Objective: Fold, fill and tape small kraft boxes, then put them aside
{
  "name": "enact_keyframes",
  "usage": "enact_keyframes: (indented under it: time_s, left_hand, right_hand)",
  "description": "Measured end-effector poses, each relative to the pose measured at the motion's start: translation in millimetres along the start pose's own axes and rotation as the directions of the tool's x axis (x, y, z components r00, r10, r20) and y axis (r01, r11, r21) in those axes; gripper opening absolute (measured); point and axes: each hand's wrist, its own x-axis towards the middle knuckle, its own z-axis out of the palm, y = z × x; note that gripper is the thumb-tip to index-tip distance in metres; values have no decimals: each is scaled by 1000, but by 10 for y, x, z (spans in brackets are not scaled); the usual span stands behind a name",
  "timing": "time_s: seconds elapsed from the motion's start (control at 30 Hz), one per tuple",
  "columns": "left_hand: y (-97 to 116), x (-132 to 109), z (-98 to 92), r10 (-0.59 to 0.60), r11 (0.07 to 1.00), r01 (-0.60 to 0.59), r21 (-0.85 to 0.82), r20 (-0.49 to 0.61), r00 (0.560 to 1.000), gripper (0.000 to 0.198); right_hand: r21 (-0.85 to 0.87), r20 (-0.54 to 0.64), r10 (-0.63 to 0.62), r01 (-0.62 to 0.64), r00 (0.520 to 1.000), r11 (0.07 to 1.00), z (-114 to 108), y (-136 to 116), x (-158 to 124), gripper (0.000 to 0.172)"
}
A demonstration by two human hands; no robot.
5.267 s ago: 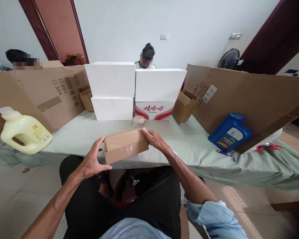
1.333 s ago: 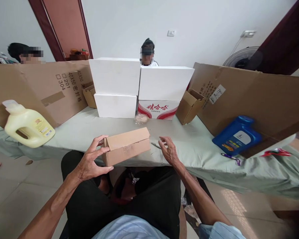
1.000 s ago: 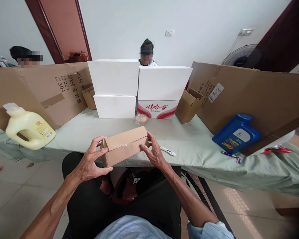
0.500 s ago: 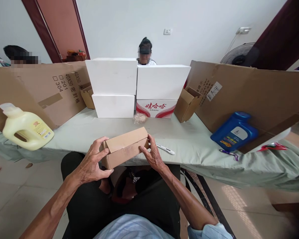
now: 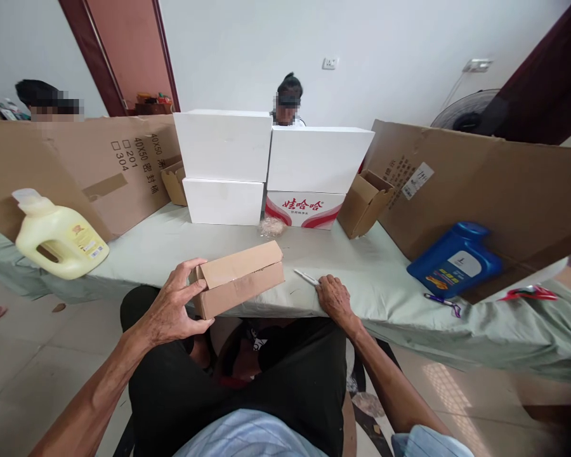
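My left hand (image 5: 175, 304) grips the left end of a small brown cardboard box (image 5: 240, 279), thumb and fingers spread around that end. The box is tilted at the table's near edge, with a seam running along its length. To its right, my right hand (image 5: 334, 297) is closed over the handle end of a slim white utility knife (image 5: 306, 277) lying on the cloth. The knife's front part points left, toward the box, and the rest is hidden under my fingers.
White boxes (image 5: 223, 146) and a red-and-white printed carton (image 5: 304, 209) are stacked ahead, a clear plastic wad (image 5: 272, 226) before them. Large cardboard panels flank the table. A yellow jug (image 5: 61, 241) stands left, a blue bottle (image 5: 457, 260) right. Two people sit beyond.
My right hand has let go of the box's right end and moved right, onto the utility knife. My left hand still holds the box. The view has shifted slightly.
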Motion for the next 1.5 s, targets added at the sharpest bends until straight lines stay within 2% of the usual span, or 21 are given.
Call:
enact_keyframes:
  time_s: [0.1,0.17,0.23,0.33,0.4,0.43,0.53,0.83,1.03,1.17,1.5]
  left_hand:
    - [2,10,-6,-2,1000,2,10,8,1000,50]
    - [10,19,-7,2,1000,-2,12,17,1000,49]
    - [26,31,-5,6,1000,-6,15,27,1000,48]
    - [55,49,-2,13,1000,-14,23,36,999,48]
    - [68,57,-3,28,999,-29,32,43,999,49]
    - [72,59,-6,35,999,-36,36,45,998,49]
    - [80,60,-15,39,998,-41,42,48,998,49]
    - [92,77,-26,28,999,-31,43,57,998,46]
    - [96,74,-32,33,998,-36,55,57,998,46]
    - [92,68,-26,26,998,-29,49,58,998,43]
    - [73,58,-16,18,999,-20,26,60,998,47]
  right_hand:
    - [47,-101,47,-42,994,998,-91,-86,-18,20]
    - [149,-208,6,25,978,988,-226,-255,-63,28]
    - [284,-312,-139,232,940,930,-413,-519,-145,26]
    - [347,-358,-451,565,817,748,-725,-982,-280,22]
    - [309,-349,-564,661,748,684,-895,-1221,-330,22]
    - [288,-344,-590,680,730,674,-959,-1301,-339,23]
    - [256,-319,-613,689,723,678,-1063,-1392,-322,27]
    - [252,-238,-651,693,721,675,-1172,-1365,-272,26]
    - [193,-243,-657,700,713,688,-1287,-1379,-262,22]
    - [156,-281,-672,724,685,672,-1350,-1417,-233,18]
    - [37,-329,-696,745,638,666,-1393,-1461,-202,24]
